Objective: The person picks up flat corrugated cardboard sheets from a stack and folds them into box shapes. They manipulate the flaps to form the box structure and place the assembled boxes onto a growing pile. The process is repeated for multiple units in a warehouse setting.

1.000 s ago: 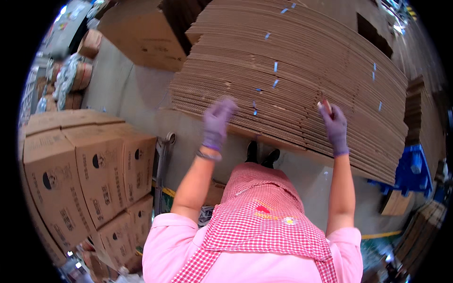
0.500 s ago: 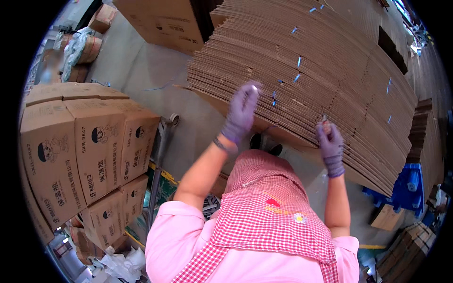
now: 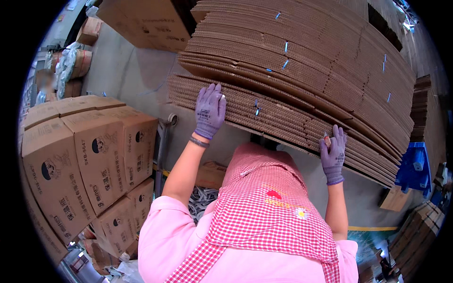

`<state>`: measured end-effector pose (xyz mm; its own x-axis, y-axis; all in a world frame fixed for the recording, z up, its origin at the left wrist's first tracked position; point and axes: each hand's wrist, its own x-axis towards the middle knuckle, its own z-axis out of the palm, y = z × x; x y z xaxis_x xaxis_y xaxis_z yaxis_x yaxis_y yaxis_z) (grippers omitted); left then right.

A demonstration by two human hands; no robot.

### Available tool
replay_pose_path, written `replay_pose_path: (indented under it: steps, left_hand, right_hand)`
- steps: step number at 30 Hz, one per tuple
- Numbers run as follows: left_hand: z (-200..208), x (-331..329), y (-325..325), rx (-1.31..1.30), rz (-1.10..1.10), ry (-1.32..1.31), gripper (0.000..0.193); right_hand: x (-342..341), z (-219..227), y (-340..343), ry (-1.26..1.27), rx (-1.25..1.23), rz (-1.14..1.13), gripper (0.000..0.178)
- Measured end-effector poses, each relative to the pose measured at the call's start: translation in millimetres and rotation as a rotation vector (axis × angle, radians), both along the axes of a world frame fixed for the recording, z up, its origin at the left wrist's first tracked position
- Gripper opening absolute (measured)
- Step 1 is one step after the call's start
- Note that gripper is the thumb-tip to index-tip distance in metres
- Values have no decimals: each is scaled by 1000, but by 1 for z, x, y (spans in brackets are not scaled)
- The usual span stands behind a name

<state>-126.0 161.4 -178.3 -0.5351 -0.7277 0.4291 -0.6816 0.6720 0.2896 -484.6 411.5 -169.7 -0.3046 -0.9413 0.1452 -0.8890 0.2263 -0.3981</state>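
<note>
Before me stands a long stack of flattened brown cartons [image 3: 292,35], edges facing up. Its near bundle [image 3: 278,125] leans toward me, with a gap behind it and a blue strap [image 3: 256,107] across its edges. My left hand [image 3: 210,113], in a purple-grey glove, rests on the bundle's left part, fingers stretched and slightly apart; its thumb tip looks white. Near the bundle's right part is my right hand [image 3: 334,155], gloved the same way. Thumb and fingers there hold a small red tool [image 3: 327,138] with a pale tip; its exact kind is unclear.
Packed printed cartons [image 3: 94,155] are piled on the left beside a metal post [image 3: 163,141]. A large carton [image 3: 146,23] stands at the far left of the stack. A blue plastic pallet [image 3: 415,165] and a wooden board [image 3: 395,199] lie at the right.
The near bundle has come apart from the stack and tipped toward me. My left hand has moved left and down onto it; my right hand has shifted slightly right and down.
</note>
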Motion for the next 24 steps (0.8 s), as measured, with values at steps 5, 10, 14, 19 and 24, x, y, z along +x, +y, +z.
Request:
replay_pose_path:
  steps: [5,10,14,19,24]
  left_hand:
    - [16,-19,-50,120,-46,198,26]
    - [-26,-38,-79,-70,-81,-62,27]
    - [-33,-22,-60,-30,-113,-75,26]
    - [-27,-14,-57,44,-130,-43,24]
    - [-25,-2,-56,65,-164,-67,26]
  right_hand:
    - [13,31,19,-132,50,-45,32]
    - [-37,52,24,-771,21,-296,30]
    - [-78,62,29,-775,-34,-287,35]
    - [-76,68,10,-744,-14,-228,37]
    - [-63,73,-3,-773,3,-172,29]
